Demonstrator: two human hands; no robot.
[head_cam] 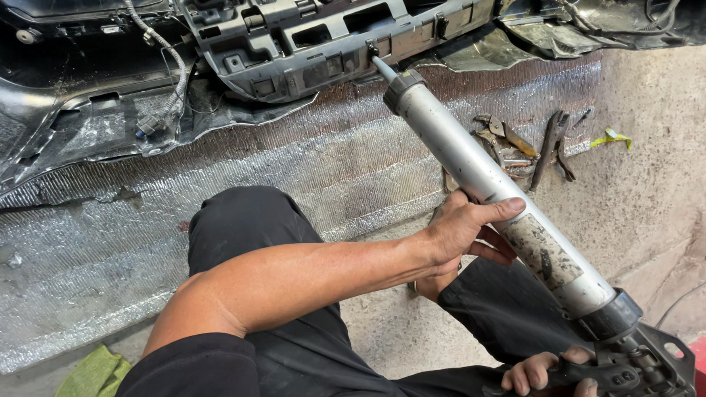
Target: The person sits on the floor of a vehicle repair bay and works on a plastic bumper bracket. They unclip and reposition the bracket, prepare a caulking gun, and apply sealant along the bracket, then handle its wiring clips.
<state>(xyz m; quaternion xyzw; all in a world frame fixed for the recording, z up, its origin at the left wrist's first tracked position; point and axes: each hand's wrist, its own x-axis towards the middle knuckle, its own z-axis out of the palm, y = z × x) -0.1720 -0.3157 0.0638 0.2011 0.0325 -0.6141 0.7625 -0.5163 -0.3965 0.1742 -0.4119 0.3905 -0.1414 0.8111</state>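
While the left hand (pixel 465 229) wraps the silver sealant gun (pixel 495 188) at its smudged label, the right hand (pixel 547 376) grips the handle, nozzle touching the grey bumper bracket (pixel 322 33)

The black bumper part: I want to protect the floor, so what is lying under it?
Under the black bumper part lies a silver foil mat, spread over the concrete floor. How far the mat runs beneath the part is covered.

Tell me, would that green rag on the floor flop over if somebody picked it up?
Probably yes. The green rag lies crumpled in soft folds on the floor, so it likely droops and bends rather than staying stiff. It looks like thin cloth, so it is probably light. It has no round shape, so it should not roll away if pushed, just slide or bunch up.
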